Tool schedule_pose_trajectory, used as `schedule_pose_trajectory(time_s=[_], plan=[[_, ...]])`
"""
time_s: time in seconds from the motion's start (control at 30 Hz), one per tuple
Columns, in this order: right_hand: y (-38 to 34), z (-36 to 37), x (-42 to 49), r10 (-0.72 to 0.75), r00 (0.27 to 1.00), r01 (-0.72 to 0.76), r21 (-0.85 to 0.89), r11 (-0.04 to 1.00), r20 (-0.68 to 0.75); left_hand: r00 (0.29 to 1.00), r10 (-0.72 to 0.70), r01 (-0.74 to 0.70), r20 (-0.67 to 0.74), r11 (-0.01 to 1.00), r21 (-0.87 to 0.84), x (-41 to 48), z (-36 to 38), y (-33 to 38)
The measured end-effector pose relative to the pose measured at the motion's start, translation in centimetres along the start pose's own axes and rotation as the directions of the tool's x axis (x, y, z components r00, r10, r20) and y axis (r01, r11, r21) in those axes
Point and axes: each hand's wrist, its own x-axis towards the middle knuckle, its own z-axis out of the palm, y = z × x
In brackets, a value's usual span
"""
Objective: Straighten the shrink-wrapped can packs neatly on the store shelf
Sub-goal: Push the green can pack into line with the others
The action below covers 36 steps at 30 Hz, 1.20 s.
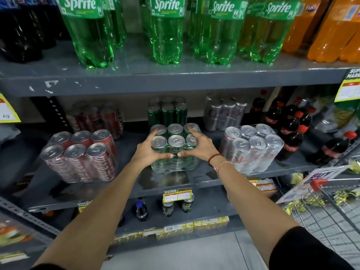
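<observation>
A shrink-wrapped pack of green cans (pixel 175 141) stands at the front middle of the grey middle shelf (pixel 194 184). My left hand (pixel 149 151) grips its left side and my right hand (pixel 198 146) its right side, thumbs meeting across the front. To the left a red cola can pack (pixel 79 154) stands turned at an angle. On the right a silver can pack (pixel 253 147) leans slightly. Behind them stand another red pack (pixel 99 118), a green pack (pixel 167 111) and a silver pack (pixel 224 113).
Large green soda bottles (pixel 167 30) and orange bottles (pixel 329 28) fill the shelf above. Small cola bottles (pixel 292 129) stand right of the silver pack. A wire shopping cart (pixel 331 207) is at lower right. Single cans (pixel 168 207) and price tags sit on the lower shelf.
</observation>
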Motion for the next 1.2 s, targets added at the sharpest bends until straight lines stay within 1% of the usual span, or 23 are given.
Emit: schedule_pose_trajectory(time_s=[0.17, 0.3, 0.8, 1.0, 1.1, 1.13, 1.2], plan=[[0.0, 0.1, -1.8, -0.027, 0.999, 0.027, -0.021, 0.999, 0.031, 0.999, 0.041, -0.039, -0.022, 0.998, 0.057, -2.3, 0.4, -0.9], [0.1, -0.2, -2.6, -0.049, 0.997, 0.051, -0.041, 0.998, 0.058, 0.999, 0.034, -0.032, -0.029, 0.997, 0.064, -3.5, 0.5, -1.1], [0.6, 0.2, -4.0, -0.064, 0.997, 0.065, -0.036, 0.997, 0.04, 0.998, 0.051, -0.047, -0.038, 0.995, 0.085, -4.8, 0.6, -1.3], [0.3, 0.3, -4.6, -0.063, 0.998, 0.062, 0.018, 0.998, 0.028, 0.996, 0.084, -0.082, -0.019, 0.993, 0.083, -4.9, 0.3, -1.3], [-0.6, 0.9, -5.4, -0.026, 0.999, 0.028, 0.091, 0.995, -0.027, 0.992, 0.125, -0.123, -0.019, 0.991, 0.057, -5.5, -0.3, -1.5], [-1.3, 1.2, -5.6, -0.024, 0.997, 0.031, 0.094, 0.995, -0.076, 0.988, 0.145, -0.143, -0.045, 0.988, 0.057, -5.8, -0.9, -1.6], [-3.6, 1.9, -5.9, -0.06, 0.979, 0.076, 0.074, 0.994, -0.195, 0.97, 0.196, -0.187, -0.143, 0.98, 0.075, -6.5, -2.8, -2.0]])
